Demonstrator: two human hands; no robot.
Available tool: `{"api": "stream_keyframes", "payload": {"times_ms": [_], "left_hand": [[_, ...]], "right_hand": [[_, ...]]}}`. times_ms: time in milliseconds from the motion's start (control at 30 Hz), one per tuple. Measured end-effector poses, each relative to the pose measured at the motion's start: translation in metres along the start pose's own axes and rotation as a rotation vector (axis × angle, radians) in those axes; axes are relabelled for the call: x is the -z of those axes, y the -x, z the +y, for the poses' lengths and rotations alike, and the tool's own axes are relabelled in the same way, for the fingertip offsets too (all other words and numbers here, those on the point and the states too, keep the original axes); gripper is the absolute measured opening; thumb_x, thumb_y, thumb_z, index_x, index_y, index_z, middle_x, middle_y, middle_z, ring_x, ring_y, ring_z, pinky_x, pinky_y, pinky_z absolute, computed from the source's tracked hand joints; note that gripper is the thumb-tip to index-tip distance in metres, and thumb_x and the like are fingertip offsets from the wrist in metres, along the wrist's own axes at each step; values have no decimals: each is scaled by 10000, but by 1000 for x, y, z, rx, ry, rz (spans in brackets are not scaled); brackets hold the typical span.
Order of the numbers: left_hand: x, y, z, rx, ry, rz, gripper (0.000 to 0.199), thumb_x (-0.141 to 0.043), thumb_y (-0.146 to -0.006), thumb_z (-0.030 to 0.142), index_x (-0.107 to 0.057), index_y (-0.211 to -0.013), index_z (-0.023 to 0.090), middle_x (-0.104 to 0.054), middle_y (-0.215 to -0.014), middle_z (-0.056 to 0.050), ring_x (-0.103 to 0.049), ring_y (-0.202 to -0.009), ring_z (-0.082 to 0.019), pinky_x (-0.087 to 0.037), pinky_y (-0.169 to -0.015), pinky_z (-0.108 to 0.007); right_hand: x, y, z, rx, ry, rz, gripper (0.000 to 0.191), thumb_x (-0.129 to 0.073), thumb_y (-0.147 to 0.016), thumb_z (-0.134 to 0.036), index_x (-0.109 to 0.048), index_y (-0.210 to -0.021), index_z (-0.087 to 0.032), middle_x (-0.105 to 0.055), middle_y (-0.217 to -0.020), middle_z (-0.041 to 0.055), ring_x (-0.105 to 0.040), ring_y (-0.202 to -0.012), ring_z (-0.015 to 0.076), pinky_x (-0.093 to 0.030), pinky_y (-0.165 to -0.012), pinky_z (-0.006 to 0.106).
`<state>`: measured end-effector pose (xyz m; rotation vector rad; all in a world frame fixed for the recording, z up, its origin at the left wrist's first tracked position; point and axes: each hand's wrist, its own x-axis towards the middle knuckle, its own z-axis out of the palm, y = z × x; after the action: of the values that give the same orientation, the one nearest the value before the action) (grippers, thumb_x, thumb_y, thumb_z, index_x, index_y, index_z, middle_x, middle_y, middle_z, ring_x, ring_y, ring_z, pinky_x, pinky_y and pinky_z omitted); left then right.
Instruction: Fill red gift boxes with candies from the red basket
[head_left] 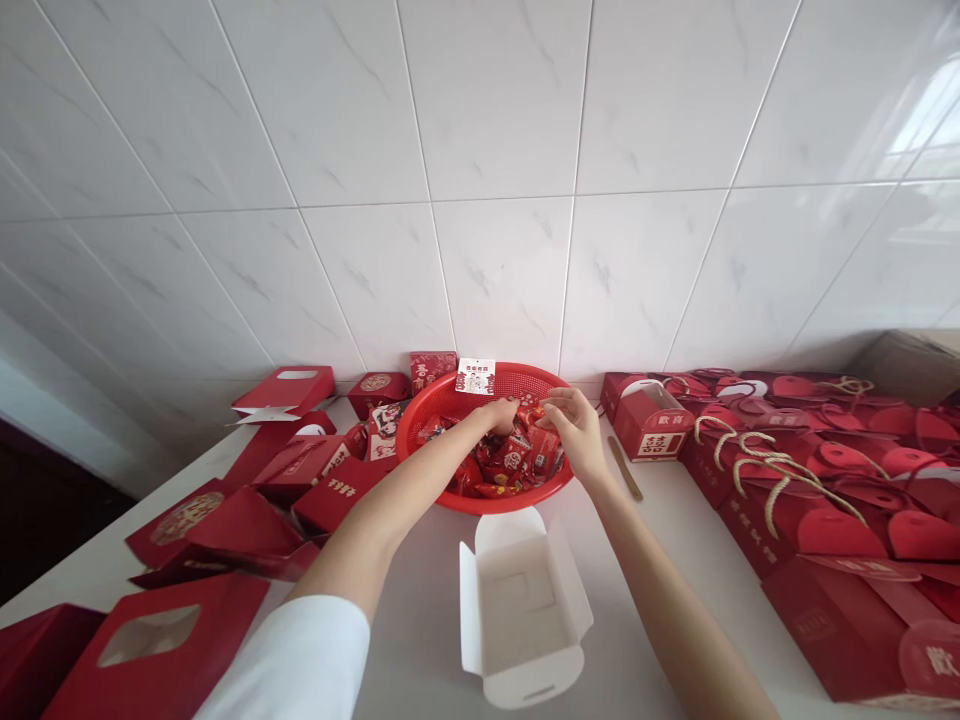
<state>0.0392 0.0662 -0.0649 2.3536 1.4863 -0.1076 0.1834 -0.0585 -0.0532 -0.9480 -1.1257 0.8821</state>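
- Reaching over the red basket point(405, 440) with both bare hands.
- Poking the left hand point(504, 415) down among shiny red packets point(502, 462); fingers curled and partly hidden, so cannot tell how far open, or about any hold on a packet.
- Holding the right hand point(574, 425) over the right side of the basket, fingers a bit bent and pointing in; cannot tell about any pinch on a packet.
- Packets in a heap inside the basket, right under the hands.
- At the back of the basket, a small white card point(476, 377) standing up.
- Just in front of the basket, between the two arms, a white-inside box point(525, 610) with flaps spread wide.
- To the right of the basket, a thin brown stick point(625, 468) flat on the white table point(420, 620).
- Near the stick, a small red box with a pale label point(652, 425).
- Farther right, rows of red boxes with flaps point(832, 610), some with rope handles.
- On the left, a messy bunch of red boxes point(251, 525), one with a window in its top.
- Behind everything, a shiny tile wall point(502, 270).
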Motion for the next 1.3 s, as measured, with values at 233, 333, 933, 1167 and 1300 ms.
{"api": "stream_keyframes", "payload": {"times_ms": [233, 333, 933, 1167, 1300], "left_hand": [[0, 8, 4, -89, 154, 55, 414, -682, -680, 154, -614, -1088, 159, -713, -1163, -148, -654, -1106, -348, -514, -907, -366], [3, 12, 6, -120, 247, 70, 377, -652, -643, 100, -600, -1009, 174, -721, -1039, -86, -664, -1009, -288, -526, -832, -324], [58, 76, -2, -265, 742, -285, 550, -914, -484, 237, -663, -970, 185, -711, -931, -15, -679, -909, -236, -537, -780, -335], [52, 72, -17, -163, 537, -260, 359, -839, -601, 395, -654, -828, 187, -657, -907, -11, -632, -836, -201, -514, -716, -283], [52, 74, -13, -232, 452, -220, 288, -766, -693, 417, -645, -810, 183, -633, -839, -5, -601, -807, -190, -472, -708, -271]], "right_hand": [[-1, 1, 0, -7, -9, 6, 266, -638, -743, -379, -577, -943, -214, -694, -899, 35, -659, -626, 166, -566, -685, 358], [-1, 1, 0, -14, 0, 6, 270, -633, -741, -379, -577, -947, -214, -687, -902, 36, -650, -627, 163, -556, -665, 351], [-1, 3, -3, 5, -15, 24, 226, -640, -724, -343, -595, -906, -217, -685, -879, 25, -645, -646, 170, -561, -650, 346], [-1, 4, -3, -2, 3, 31, 216, -628, -722, -341, -605, -896, -214, -681, -892, 23, -634, -608, 161, -532, -641, 343], [0, 3, -2, 11, 41, 6, 184, -625, -731, -351, -617, -847, -209, -685, -905, 34, -643, -631, 171, -529, -649, 346]]}}
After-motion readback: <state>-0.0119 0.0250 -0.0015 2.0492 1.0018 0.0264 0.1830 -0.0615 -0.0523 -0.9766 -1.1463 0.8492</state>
